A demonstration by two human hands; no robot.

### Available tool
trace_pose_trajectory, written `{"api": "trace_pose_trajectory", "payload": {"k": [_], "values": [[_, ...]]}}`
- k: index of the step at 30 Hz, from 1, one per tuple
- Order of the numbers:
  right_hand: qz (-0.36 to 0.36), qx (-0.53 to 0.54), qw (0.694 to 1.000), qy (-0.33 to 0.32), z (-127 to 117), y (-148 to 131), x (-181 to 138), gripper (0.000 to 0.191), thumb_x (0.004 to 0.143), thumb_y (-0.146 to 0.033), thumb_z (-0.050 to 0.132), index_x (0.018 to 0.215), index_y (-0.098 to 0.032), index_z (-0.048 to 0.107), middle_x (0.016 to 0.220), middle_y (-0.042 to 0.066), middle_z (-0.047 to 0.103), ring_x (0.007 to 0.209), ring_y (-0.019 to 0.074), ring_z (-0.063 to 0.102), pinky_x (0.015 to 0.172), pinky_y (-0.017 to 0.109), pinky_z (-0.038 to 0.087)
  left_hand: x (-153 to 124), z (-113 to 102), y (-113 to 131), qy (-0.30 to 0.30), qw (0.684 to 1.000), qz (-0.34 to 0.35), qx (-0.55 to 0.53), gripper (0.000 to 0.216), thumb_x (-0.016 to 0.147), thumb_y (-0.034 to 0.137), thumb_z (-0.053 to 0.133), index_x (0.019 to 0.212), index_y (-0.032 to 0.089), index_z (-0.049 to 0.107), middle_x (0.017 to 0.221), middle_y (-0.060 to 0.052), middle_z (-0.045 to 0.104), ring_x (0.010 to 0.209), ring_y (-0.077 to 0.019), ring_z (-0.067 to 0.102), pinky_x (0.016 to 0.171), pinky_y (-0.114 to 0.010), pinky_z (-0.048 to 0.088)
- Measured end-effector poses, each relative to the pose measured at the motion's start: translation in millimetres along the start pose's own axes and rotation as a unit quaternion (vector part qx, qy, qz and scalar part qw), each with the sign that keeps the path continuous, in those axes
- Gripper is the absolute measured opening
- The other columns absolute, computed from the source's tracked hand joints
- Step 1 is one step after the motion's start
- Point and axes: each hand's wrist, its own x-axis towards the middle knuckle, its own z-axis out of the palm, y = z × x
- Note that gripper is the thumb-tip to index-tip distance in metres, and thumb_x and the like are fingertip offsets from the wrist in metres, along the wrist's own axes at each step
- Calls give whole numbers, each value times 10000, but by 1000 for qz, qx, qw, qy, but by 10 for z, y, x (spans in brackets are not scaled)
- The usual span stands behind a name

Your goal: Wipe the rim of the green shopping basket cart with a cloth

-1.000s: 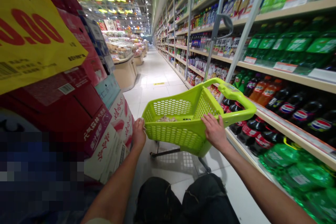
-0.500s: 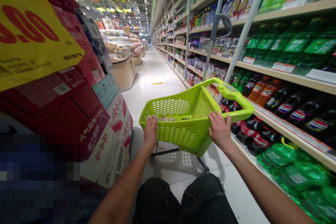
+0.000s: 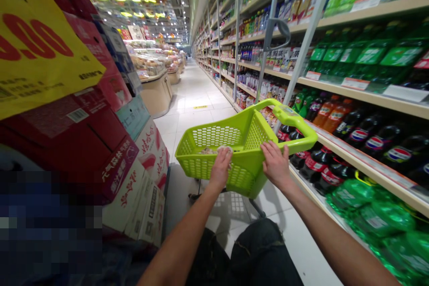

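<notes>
Lime-green cart (image 3: 201,167) sits at 12 o'clock, just ahead of the person's knees (image 3: 258,254), on the pale tile floor (image 3: 197,116) mid-aisle, tilted a bit so its handle (image 3: 295,127) rises toward 2 o'clock. L hand (image 3: 221,165) is on the near rim at approx 6 o'clock of the basket, fingers together and bent over the edge. Fingertips meet smth pale right at the rim, and I can't tell if they clamp the rim, pinch that pale bit, or just rest there. R hand (image 3: 275,163) is at the basket's 4 o'clock corner, where rim runs into handle, fingers slightly apart and hooked over the plastic, so it looks like a real grip. Both forearms reach in from 6 o'clock. Inside, only a few pale packets (image 3: 208,150) lie low on the bottom; the rest of the mesh shows through, so as a judgement the basket is barely loaded, w/ most of its room unused. At 3 o'clock run shelves of dark cola bottles (image 3: 368,140), w/ green shrink-wrapped packs (image 3: 368,214) lower, near the R forearm but not touching. At 9 o'clock stand stacked red cartons (image 3: 83,129) under a yellow price sign (image 3: 40,53), close to the cart's L side, apart from it.
</notes>
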Motion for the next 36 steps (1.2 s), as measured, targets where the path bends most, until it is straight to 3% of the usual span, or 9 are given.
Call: {"api": "trace_pose_trajectory", "payload": {"k": [3,8,13,15,21,27,30,33,36], "values": [[-12,4,1000,-10,-18,37,-8,493,694,-112,442,1183,-136,498,1216,88,546,1187,240,389,1042,489,86,8,19,18,-9,999,36,-3,578,710,-46,333,1206,207,487,1327,-56,447,1307,-181,254,1063,-434,289],[6,13,1000,4,-16,14,-9,490,692,-116,445,1178,-128,504,1200,103,555,1185,251,391,1043,498,73,-69,-135,-249,88,992,-81,39,609,680,-65,345,1189,232,500,1311,-44,463,1292,-197,287,1051,-457,306],[1,9,1000,-3,-25,1,-19,494,685,-104,442,1175,-124,506,1215,96,547,1190,242,391,1049,493,70,52,149,198,-6,999,46,-13,562,735,-27,339,1234,204,458,1347,-66,419,1316,-186,229,1063,-444,284],[-10,12,1000,-10,-29,19,-30,499,685,-97,438,1179,-125,504,1225,90,541,1197,235,385,1051,486,71,79,156,231,-21,998,63,-17,551,747,-18,336,1238,203,453,1350,-65,416,1317,-182,226,1064,-439,284],[1,13,1000,4,4,-12,-52,522,682,-103,441,1201,-128,489,1215,100,544,1205,243,367,1051,495,60,-14,-30,-97,81,994,-61,32,616,683,-68,333,1197,232,493,1313,-43,461,1295,-192,282,1053,-451,309],[-18,12,1000,-5,-23,-14,-55,536,686,-95,430,1218,-136,480,1225,104,537,1209,245,371,1044,496,66,188,283,473,-8,996,89,-22,532,765,3,333,1246,203,442,1351,-60,416,1316,-184,228,1059,-444,300],[-17,19,1000,-6,-36,11,-64,513,693,-92,426,1200,-130,496,1237,93,532,1208,238,379,1051,479,54,163,137,251,-4,997,73,-7,529,757,-11,330,1211,216,480,1320,-48,456,1304,-178,262,1056,-438,306],[-5,30,1000,6,-20,2,-71,498,695,-96,431,1186,-122,507,1233,93,536,1203,241,387,1054,474,42,31,-103,-182,64,996,-44,31,586,692,-62,327,1169,220,518,1298,-49,477,1284,-187,305,1050,-443,314],[5,34,999,11,-12,-24,-72,507,690,-97,441,1193,-130,501,1226,99,541,1206,245,383,1052,484,49,-8,-93,-200,63,996,-58,19,578,676,-63,338,1149,206,533,1301,-58,472,1285,-198,304,1055,-448,303]]}}
